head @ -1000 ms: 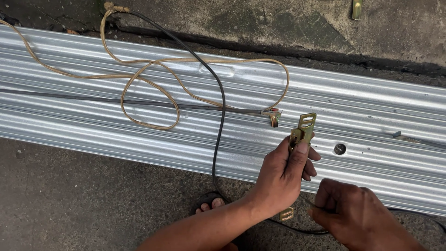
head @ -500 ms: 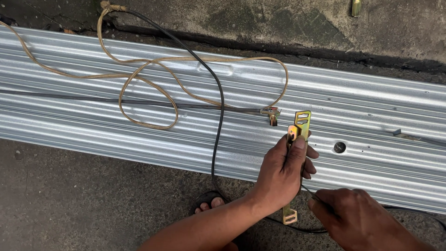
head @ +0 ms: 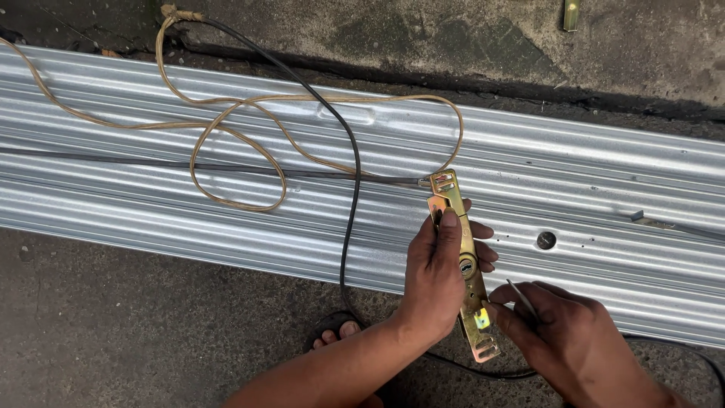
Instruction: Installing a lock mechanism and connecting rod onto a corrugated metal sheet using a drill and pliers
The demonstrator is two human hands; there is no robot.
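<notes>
The fingers of our left hand are wrapped closed around a long brass-coloured lock plate, thumb pressed flat on its upper front and the other fingertips showing past its far edge. We hold the plate nearly upright, tilted slightly, with its top end over the ribbed metal shutter panel and its bottom end below the panel's near edge, above the concrete floor. A round keyhole sits at the middle of the plate, just beside our thumb's base.

Our right hand is at the lower end of the plate, thumb and forefinger closed against it near a small yellow patch. A thin metal pin lies across those fingers, pinched between them.

To the left of the plate, a tan cord loops over the panel and runs back to the plate's top end, where a small slotted bracket shows. A black cable crosses the panel left of the plate, passes under our left forearm and curves along the floor below our right hand. Right of the plate, a round hole is punched in the panel. Toes in a sandal show on the floor, below and left of the plate.
</notes>
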